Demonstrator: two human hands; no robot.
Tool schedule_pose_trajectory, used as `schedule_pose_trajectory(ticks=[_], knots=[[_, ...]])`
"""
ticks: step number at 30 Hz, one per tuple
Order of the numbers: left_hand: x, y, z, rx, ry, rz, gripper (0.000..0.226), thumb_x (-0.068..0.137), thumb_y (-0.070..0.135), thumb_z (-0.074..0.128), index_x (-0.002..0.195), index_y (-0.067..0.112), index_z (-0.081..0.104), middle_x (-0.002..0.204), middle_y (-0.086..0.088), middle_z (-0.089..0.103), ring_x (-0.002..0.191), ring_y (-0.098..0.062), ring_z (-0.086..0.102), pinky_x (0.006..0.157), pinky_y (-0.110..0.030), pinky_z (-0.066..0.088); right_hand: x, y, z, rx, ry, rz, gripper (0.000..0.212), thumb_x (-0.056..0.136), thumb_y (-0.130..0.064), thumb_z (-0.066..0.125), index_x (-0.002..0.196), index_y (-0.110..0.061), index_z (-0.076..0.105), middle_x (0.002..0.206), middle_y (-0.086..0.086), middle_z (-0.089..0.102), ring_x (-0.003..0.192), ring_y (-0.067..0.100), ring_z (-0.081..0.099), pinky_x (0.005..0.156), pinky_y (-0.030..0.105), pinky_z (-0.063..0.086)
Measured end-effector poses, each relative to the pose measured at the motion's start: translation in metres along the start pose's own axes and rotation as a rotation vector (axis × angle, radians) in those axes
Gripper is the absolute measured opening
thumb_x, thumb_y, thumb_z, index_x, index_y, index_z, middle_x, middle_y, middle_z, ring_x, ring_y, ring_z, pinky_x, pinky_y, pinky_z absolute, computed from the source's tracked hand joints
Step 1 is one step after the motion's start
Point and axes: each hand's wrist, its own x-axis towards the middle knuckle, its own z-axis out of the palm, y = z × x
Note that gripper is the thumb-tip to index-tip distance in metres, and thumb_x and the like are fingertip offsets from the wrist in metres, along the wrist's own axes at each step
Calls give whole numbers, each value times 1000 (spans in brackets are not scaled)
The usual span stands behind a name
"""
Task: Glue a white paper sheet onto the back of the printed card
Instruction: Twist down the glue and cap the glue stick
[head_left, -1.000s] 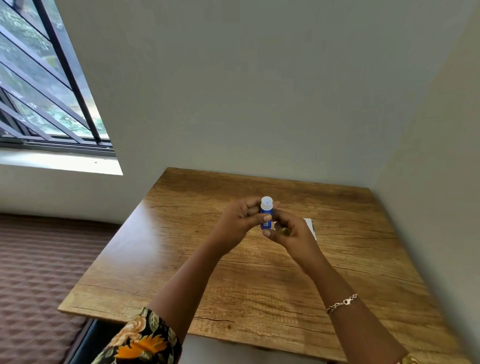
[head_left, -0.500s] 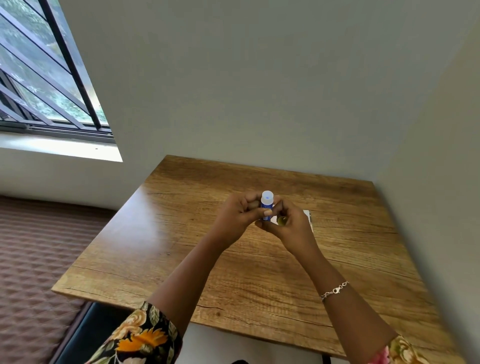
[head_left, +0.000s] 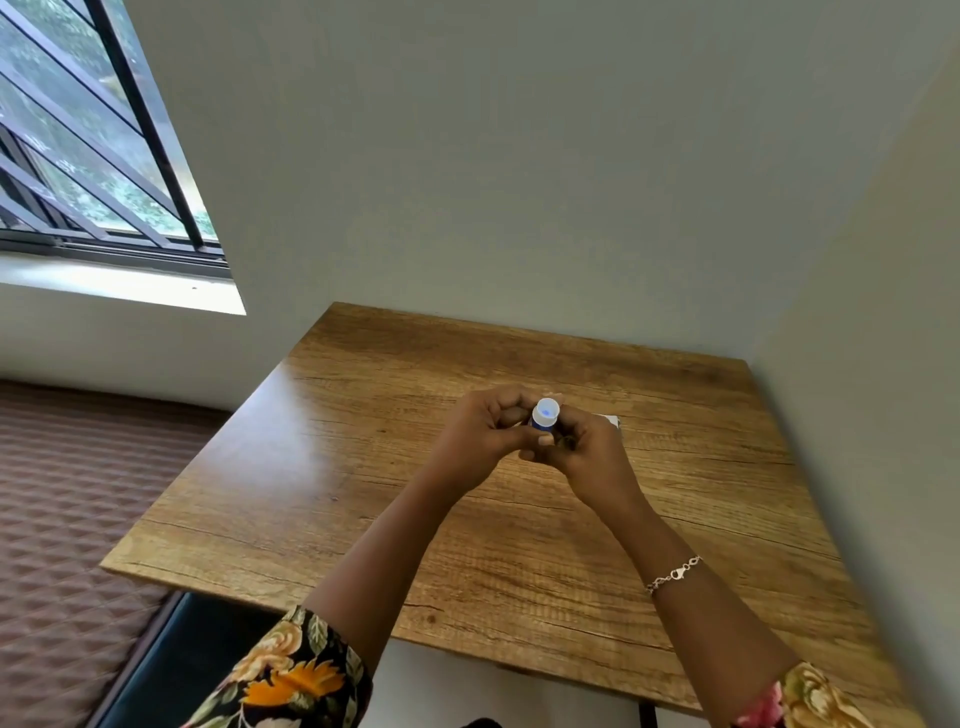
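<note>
Blue plastic glue stick with a pale cap (head_left: 545, 414), being held upright above the brown wood-grain table (head_left: 363, 467). The left hand (head_left: 483, 441) is gripping the barrel; the right hand (head_left: 592, 457) is curling round its base. Light, rigid and smooth, it is probably best pinched mid-barrel while the cap is twisted. A white paper corner (head_left: 612, 420) is lying flat on the table behind the right hand; whether it is sheet or card cannot be told.

Short floral sleeves show just nearer than the table's (head_left: 519, 571) front edge — the left sleeve (head_left: 291, 675) dark with orange and cream blooms, the right sleeve (head_left: 810, 701) pink and cream. Over the table, a thin chain bracelet (head_left: 674, 574) (silvery, with a clasp) circles the right wrist.
</note>
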Motion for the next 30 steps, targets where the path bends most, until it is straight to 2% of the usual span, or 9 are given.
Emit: schedule_pose_trajectory(ticks=[4, 6, 8, 10, 13, 17, 21, 24, 30], knots=[[-7, -2, 0, -75, 23, -17, 31, 74, -8, 66, 85, 22, 67, 77, 12, 73, 80, -5, 68, 77, -19, 52, -7, 4, 5, -11, 21, -2, 41, 62, -12, 81, 92, -31, 61, 83, -18, 63, 79, -3, 59, 71, 11, 46], [-12, -2, 2, -109, 23, -30, 30, 73, -9, 67, 83, 19, 67, 74, 13, 73, 77, -5, 68, 75, -17, 52, -11, 5, 5, -12, 21, 4, 44, 60, -14, 82, 89, -36, 57, 85, -16, 63, 82, 1, 60, 75, 18, 49], [-17, -2, 5, -149, 18, -35, 27, 72, -10, 67, 81, 15, 66, 76, 8, 74, 79, -8, 69, 74, -19, 53, -15, 4, 5, 13, 4, 20, 41, 63, -11, 80, 93, -30, 59, 91, -11, 63, 90, 14, 60, 83, 37, 53], [-20, 0, 9, -194, 25, -37, 25, 71, -12, 66, 81, 11, 64, 86, -12, 72, 87, -21, 68, 77, -26, 55, -20, 2, 3, 45, -38, 18, 35, 69, -9, 75, 99, -17, 61, 94, -8, 62, 92, 20, 59, 86, 48, 51], [-22, 5, 10, -242, 21, -46, 27, 73, -15, 63, 82, 10, 63, 99, -28, 65, 92, -31, 63, 77, -28, 55, -26, -2, -4, 44, -88, 2, 23, 78, -9, 68, 98, -17, 62, 92, -9, 60, 85, 21, 56, 85, 47, 48], [-21, 10, 10, -227, -21, -50, 24, 74, -14, 62, 85, 6, 62, 97, -14, 68, 89, -11, 68, 81, -23, 55, -24, -3, -10, 25, -86, -4, 22, 77, -7, 68, 96, -17, 63, 91, 1, 64, 92, 34, 60, 87, 49, 50], [-15, 11, 14, -191, -15, -48, 21, 74, -11, 63, 83, 9, 62, 80, 7, 74, 84, -8, 69, 76, -20, 54, -21, -1, -14, 45, -22, -40, 29, 71, -2, 72, 91, -20, 62, 92, -7, 64, 94, 24, 62, 87, 45, 52], [-9, 10, 18, -160, 41, -49, 24, 74, -8, 65, 80, 15, 62, 73, 10, 74, 75, -6, 68, 69, -19, 54, -16, 1, -15, 58, 45, -65, 25, 67, -3, 75, 89, -8, 63, 89, -2, 67, 91, 22, 63, 83, 48, 53], [0, 9, 19, -134, 53, -67, 27, 75, -7, 65, 78, 19, 61, 69, 12, 73, 69, -3, 68, 61, -13, 50, -8, 4, -13, 0, 44, -82, 35, 68, -8, 76, 99, -12, 60, 91, -7, 65, 87, 8, 60, 79, 27, 49]])
